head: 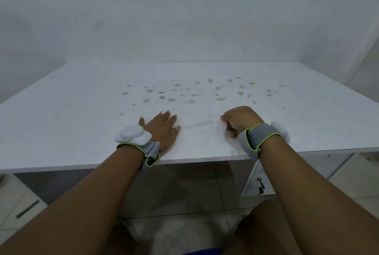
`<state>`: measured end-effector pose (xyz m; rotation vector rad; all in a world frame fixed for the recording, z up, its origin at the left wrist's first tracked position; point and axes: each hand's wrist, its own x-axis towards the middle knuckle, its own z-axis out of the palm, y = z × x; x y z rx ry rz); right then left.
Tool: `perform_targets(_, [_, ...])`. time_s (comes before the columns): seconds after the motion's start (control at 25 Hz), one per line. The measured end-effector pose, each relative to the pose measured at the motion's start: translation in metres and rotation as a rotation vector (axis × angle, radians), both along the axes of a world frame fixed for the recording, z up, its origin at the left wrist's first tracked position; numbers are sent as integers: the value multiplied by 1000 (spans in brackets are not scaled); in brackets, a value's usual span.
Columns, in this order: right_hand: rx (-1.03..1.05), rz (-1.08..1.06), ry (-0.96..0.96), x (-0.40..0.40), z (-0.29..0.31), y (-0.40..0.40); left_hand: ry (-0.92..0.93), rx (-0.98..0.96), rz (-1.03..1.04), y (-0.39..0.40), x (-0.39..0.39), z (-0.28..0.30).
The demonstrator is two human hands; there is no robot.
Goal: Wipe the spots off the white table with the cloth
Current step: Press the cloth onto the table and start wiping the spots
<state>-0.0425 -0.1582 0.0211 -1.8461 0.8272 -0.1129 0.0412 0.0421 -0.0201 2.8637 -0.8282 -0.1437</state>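
The white table (61, 111) carries several brownish spots (190, 92) scattered across its middle and right, beyond both hands. A thin white cloth (202, 131), hard to tell from the tabletop, lies flat near the front edge between my hands. My left hand (164, 129) rests palm down with fingers spread, its fingertips at the cloth's left side. My right hand (240, 120) is curled into a loose fist, pinching the cloth's right edge. Both wrists wear grey bands with white sensor units.
A pale wall stands right behind the table's far edge. Under the table on the right is a white cabinet (266, 172) with a key in its lock (260, 180). Below are a tiled floor and my knees.
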Motion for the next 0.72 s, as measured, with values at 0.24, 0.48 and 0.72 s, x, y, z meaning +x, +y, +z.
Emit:
perform_targets(0.24, [-282,23,13,-12,5,-18,-11,-3,2,6,1,-6])
perform_targets(0.48, [-475,42,44,-15,-5,-23,-9,16,-7,9,2,-8])
perform_targets(0.72, [-726,-3,187,-14,-14,-17,-43,22,-4,3,0,-2])
